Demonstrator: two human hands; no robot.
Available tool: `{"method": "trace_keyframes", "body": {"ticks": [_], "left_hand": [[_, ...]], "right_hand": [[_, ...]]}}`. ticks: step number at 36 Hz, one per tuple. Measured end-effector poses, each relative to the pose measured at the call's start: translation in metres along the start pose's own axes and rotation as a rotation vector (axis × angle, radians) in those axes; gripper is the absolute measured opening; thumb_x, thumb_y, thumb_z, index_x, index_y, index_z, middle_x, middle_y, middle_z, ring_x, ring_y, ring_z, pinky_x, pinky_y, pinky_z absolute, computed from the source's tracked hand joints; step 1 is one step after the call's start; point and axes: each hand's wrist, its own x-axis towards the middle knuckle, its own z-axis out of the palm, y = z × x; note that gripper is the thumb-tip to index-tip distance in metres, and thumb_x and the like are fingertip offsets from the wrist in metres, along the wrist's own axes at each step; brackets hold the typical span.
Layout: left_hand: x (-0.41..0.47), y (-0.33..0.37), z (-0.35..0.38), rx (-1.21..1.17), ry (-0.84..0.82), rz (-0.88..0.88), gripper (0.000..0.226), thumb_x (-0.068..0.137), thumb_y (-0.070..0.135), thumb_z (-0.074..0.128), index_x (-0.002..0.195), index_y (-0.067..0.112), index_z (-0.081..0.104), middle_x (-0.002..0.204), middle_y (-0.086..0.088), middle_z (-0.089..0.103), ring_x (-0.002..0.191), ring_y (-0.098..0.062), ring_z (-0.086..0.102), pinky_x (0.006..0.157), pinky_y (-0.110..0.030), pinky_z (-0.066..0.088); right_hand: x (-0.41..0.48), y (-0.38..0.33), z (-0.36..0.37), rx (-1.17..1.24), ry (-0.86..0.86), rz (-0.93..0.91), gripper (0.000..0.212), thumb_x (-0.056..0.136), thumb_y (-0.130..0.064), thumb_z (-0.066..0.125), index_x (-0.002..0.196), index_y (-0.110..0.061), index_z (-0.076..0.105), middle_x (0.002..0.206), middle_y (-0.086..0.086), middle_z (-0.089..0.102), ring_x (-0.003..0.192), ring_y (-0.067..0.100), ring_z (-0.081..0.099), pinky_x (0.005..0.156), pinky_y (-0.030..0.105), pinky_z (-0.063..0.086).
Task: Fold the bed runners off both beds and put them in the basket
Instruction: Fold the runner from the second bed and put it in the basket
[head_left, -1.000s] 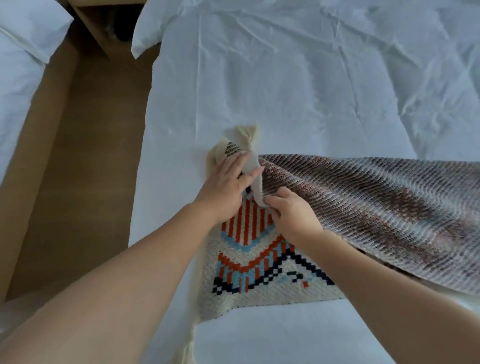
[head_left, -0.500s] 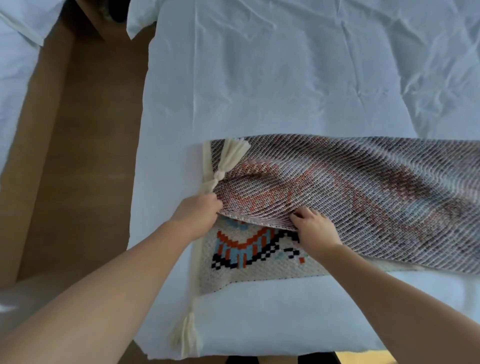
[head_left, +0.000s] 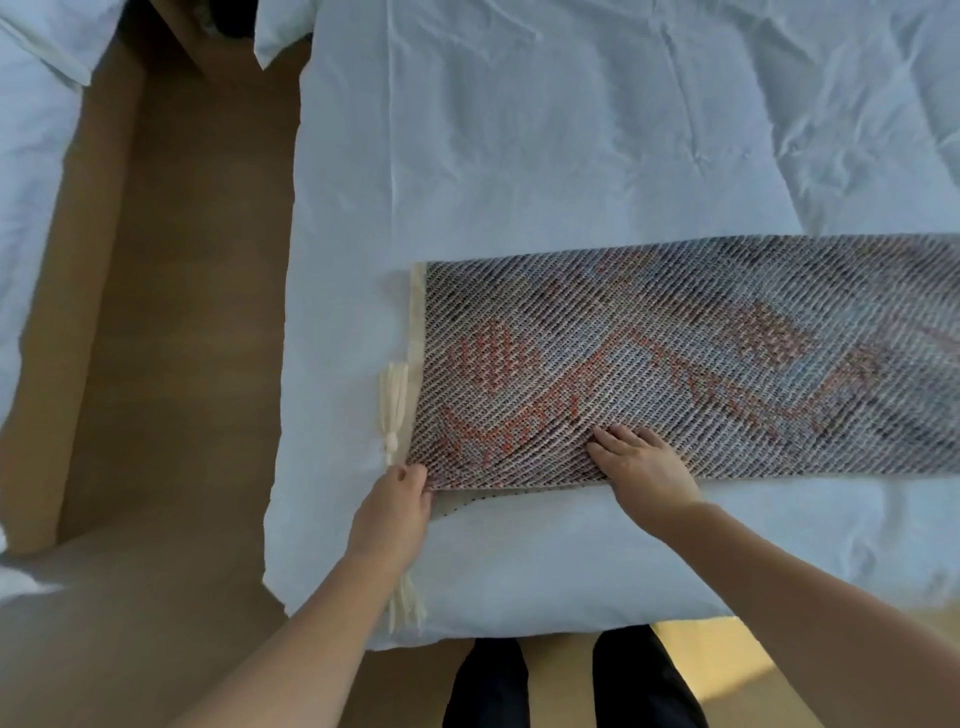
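Note:
A woven bed runner (head_left: 675, 358) lies folded lengthwise across the foot of the white bed (head_left: 519, 156), its grey-brown reverse side with faint orange pattern facing up. Cream tassels (head_left: 395, 400) hang at its left end. My left hand (head_left: 397, 512) pinches the near left corner of the folded runner. My right hand (head_left: 641, 470) rests flat with fingers spread on the near edge of the runner. The runner's right part runs out of frame. No basket is in view.
A second bed with white sheets (head_left: 31, 156) stands at the left, across a strip of brown floor (head_left: 171, 364). A pillow corner (head_left: 280, 36) hangs over the bed's upper left edge. My dark shoes (head_left: 566, 680) stand at the bed's foot.
The upper layer of the runner has been drawn toward me over the patterned side, which is now almost fully covered. Both hands have come down to the near edge, and the fold lies flatter.

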Motion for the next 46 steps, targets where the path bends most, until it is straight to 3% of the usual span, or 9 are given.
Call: {"method": "trace_keyframes", "body": {"ticks": [7,12,14,17,23,28,30,35,46], "left_hand": [[0.003,0.007,0.018,0.268,-0.085,-0.001,0.027,0.092,0.038,0.048,0.105,0.016,0.053,0.119,-0.009,0.052,0.101,-0.027,0.050,0.076,-0.037,0.041],[0.010,0.036,0.017,0.379,-0.057,0.094,0.052,0.072,0.036,0.066,0.116,0.011,0.058,0.124,-0.015,0.054,0.110,-0.035,0.049,0.091,-0.046,0.041],[0.015,0.061,0.020,0.350,-0.088,0.136,0.060,0.077,0.037,0.060,0.130,0.012,0.048,0.139,-0.015,0.044,0.126,-0.034,0.039,0.105,-0.048,0.033],[0.026,0.101,0.034,0.298,-0.174,0.221,0.071,0.092,0.043,0.043,0.150,0.014,0.012,0.159,-0.010,0.004,0.146,-0.027,0.001,0.118,-0.043,0.003],[0.052,0.191,0.070,0.305,-0.252,0.324,0.080,0.095,0.055,0.030,0.149,0.019,-0.017,0.155,-0.005,-0.028,0.142,-0.021,-0.027,0.115,-0.040,-0.014],[0.067,0.269,0.105,0.308,-0.274,0.366,0.069,0.096,0.056,0.012,0.147,0.022,-0.021,0.152,-0.003,-0.033,0.138,-0.017,-0.034,0.113,-0.041,-0.020],[0.074,0.299,0.117,0.306,-0.245,0.357,0.068,0.096,0.055,0.010,0.146,0.023,-0.023,0.153,-0.004,-0.032,0.138,-0.018,-0.033,0.114,-0.043,-0.019],[0.086,0.375,0.138,0.309,-0.225,0.332,0.068,0.098,0.052,0.015,0.147,0.022,-0.019,0.154,-0.006,-0.029,0.141,-0.023,-0.029,0.116,-0.045,-0.015],[0.086,0.483,0.144,0.331,-0.347,0.410,0.062,0.100,0.046,0.016,0.150,0.024,-0.015,0.155,-0.003,-0.027,0.142,-0.019,-0.026,0.116,-0.042,-0.015]], "right_hand": [[-0.002,0.003,0.033,-0.060,-0.068,0.043,0.064,0.100,-0.011,0.028,0.155,-0.021,-0.004,0.161,0.008,-0.013,0.148,0.030,-0.009,0.120,0.048,0.000],[-0.010,0.023,0.043,-0.044,0.000,0.107,0.064,0.100,-0.014,0.028,0.154,-0.019,-0.007,0.160,0.013,-0.015,0.148,0.033,-0.010,0.119,0.050,-0.003],[-0.015,0.039,0.048,-0.026,0.012,0.142,0.065,0.100,-0.013,0.029,0.154,-0.019,-0.007,0.160,0.013,-0.015,0.148,0.034,-0.011,0.119,0.050,-0.004],[-0.023,0.072,0.054,0.007,0.039,0.191,0.065,0.100,-0.013,0.030,0.154,-0.019,-0.007,0.160,0.013,-0.016,0.147,0.033,-0.012,0.119,0.050,-0.004],[-0.040,0.164,0.075,0.061,0.075,0.225,0.068,0.099,-0.020,0.034,0.154,-0.019,-0.007,0.161,0.011,-0.012,0.148,0.031,-0.011,0.119,0.047,-0.007],[-0.062,0.248,0.102,0.094,0.067,0.184,0.084,0.089,-0.071,0.019,0.154,-0.023,-0.003,0.161,0.002,-0.011,0.149,0.026,-0.010,0.119,0.047,-0.009],[-0.073,0.282,0.111,0.118,0.071,0.200,0.088,0.086,-0.077,0.012,0.153,-0.024,-0.006,0.158,-0.003,-0.016,0.148,0.023,-0.014,0.119,0.045,-0.010],[-0.103,0.369,0.127,0.179,0.108,0.335,0.087,0.085,-0.073,-0.003,0.154,-0.020,-0.005,0.159,-0.004,-0.014,0.148,0.021,-0.011,0.118,0.042,-0.010],[-0.160,0.479,0.118,0.165,-0.062,0.522,0.072,0.099,-0.057,0.014,0.155,-0.014,0.002,0.163,0.004,-0.003,0.149,0.024,-0.005,0.120,0.044,-0.002]]}}
